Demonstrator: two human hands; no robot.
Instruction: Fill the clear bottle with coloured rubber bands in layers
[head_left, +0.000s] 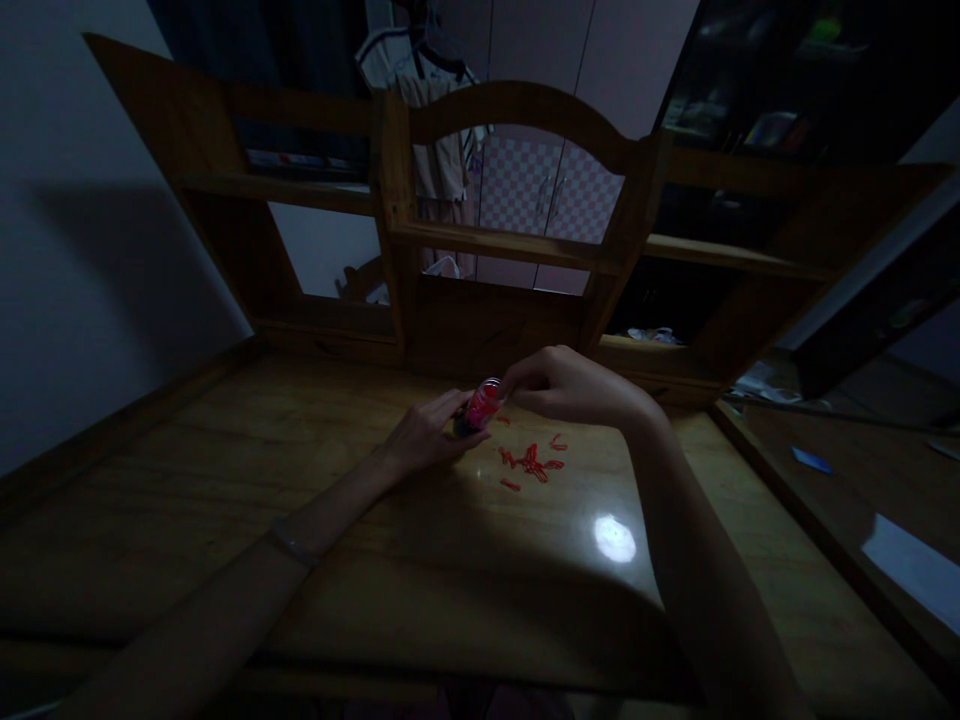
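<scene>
My left hand (424, 436) is closed around a small clear jar (484, 405) with red and pink contents. The jar tilts toward the right, its open mouth facing up and away. At its rim is my right hand (559, 383), wrist bent, fingers pointing down and pressed together. Whatever those fingertips hold, if anything, is hidden. On the desk just below lies a loose cluster of thin red bands or strips (532, 462), with a few single ones apart from it.
The glossy wooden desk (337, 560) spreads under both arms. Along its back stands a wooden shelf unit (517, 245) with open compartments. At the right, a lower surface carries a blue card (811, 459) and a white paper (915, 568). Clothes (439, 150) hang behind the shelves.
</scene>
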